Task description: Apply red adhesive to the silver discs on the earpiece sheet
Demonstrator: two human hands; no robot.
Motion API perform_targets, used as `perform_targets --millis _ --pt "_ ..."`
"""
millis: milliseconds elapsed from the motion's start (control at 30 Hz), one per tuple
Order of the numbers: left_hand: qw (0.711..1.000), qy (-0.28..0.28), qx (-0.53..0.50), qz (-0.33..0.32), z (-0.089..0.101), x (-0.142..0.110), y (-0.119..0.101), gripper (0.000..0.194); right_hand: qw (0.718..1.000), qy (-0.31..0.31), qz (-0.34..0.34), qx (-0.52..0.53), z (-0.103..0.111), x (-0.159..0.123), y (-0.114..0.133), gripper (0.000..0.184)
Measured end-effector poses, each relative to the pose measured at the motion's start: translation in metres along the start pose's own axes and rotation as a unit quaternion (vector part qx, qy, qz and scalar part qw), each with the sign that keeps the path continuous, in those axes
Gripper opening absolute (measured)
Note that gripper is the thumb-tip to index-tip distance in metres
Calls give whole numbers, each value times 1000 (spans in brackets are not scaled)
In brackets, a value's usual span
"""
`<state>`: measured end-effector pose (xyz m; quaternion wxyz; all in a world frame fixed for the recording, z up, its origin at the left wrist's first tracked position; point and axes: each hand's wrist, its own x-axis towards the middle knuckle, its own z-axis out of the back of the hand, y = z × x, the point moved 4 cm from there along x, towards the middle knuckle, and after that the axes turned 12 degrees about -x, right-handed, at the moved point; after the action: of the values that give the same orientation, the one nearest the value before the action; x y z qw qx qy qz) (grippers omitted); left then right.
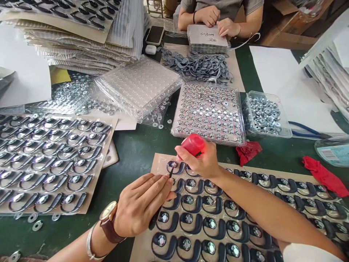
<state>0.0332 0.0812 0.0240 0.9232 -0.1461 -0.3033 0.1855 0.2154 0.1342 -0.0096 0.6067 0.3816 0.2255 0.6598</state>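
My left hand, with a watch and bangle on its wrist, is closed on black tweezers. Their tip touches or hovers at a round metal part on a dark curved piece, at the top left corner of the near sheet. My right hand grips a red squeeze bottle, tilted, its nozzle end hidden behind the fingers. Beneath both hands lies the plastic-covered cardboard sheet, carrying rows of dark curved pieces with shiny round centres.
Another filled sheet lies at left. Further back are a tray of small metal parts, a clear box of washers, blue-handled pliers, red cloths and a heap of grey pieces. Across the table, a person's hands rest on stacked cards.
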Motion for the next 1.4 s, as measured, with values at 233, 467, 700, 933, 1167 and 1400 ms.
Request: perform_targets --millis 233,467,700,933,1167,1400 --pt "997 -24 -61 43 3 -1 8 22 1000 7 5 -21 4 1 3 39" --pt "986 -43 -124 105 8 6 21 21 1000 10 -1 13 6 1 4 38" --pt "976 -49 -156 145 13 14 29 19 999 30 -7 20 3 0 3 39" --pt "966 -48 -176 181 15 12 40 17 996 46 -7 81 -1 -2 6 29" --pt "928 -48 -212 301 16 14 57 17 996 53 -12 68 -2 -5 3 31" --pt "936 -65 -213 271 17 17 61 21 993 12 -2 118 -6 -9 -3 23"
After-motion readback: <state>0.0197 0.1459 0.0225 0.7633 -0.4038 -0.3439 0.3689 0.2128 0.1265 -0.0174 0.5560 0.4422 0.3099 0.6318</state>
